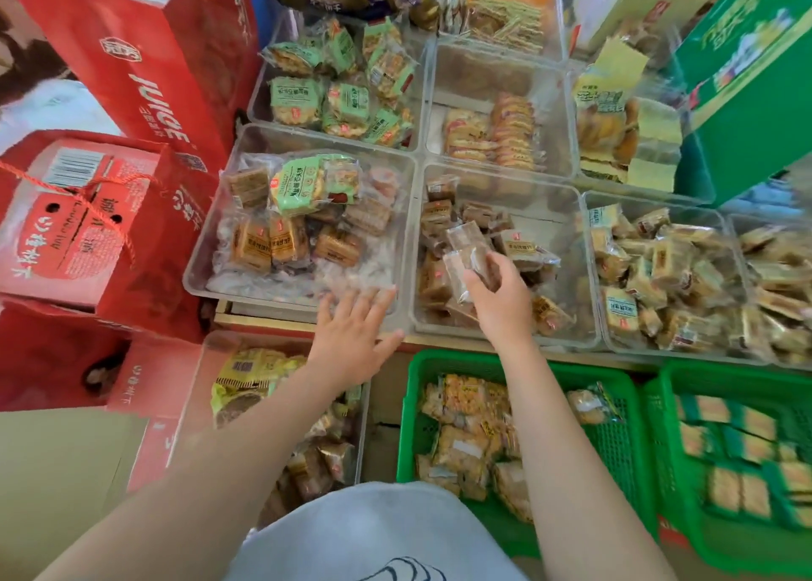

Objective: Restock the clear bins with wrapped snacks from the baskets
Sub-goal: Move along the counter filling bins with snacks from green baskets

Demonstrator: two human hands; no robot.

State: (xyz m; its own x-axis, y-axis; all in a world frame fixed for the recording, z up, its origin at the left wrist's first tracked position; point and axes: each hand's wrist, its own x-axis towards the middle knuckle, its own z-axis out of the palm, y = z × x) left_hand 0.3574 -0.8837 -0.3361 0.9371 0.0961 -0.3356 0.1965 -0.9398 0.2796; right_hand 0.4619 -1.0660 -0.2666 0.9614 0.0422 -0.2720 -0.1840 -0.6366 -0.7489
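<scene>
Over the middle bin: my right hand hung above the clear middle bin, fingers curled round two clear-wrapped brown snacks.
Left hand: my left hand was spread flat, fingers straight, its fingertips at the near rim of the left bin; it held nothing.
Left bin: it held mixed packets, green-labelled and orange-labelled, lying on clear wrapping.
Middle bin: brown wrapped snacks lay loose across its bottom, below the ones I held.
Right bin: the bin beside it was heaped with pale yellow-brown packets.
Back row: one bin had green packets, the next orange-pink ones, and a third yellow ones.
Baskets: a green basket stood below my right arm with yellow wrapped snacks in it; a second green basket to its right held rows of green-edged packets.
Low bin: another clear bin sat under my left arm, with yellow and brown packets inside.
Left side: red juice cartons were stacked beside the bins.
Far right: a green carton stood behind the bins.
</scene>
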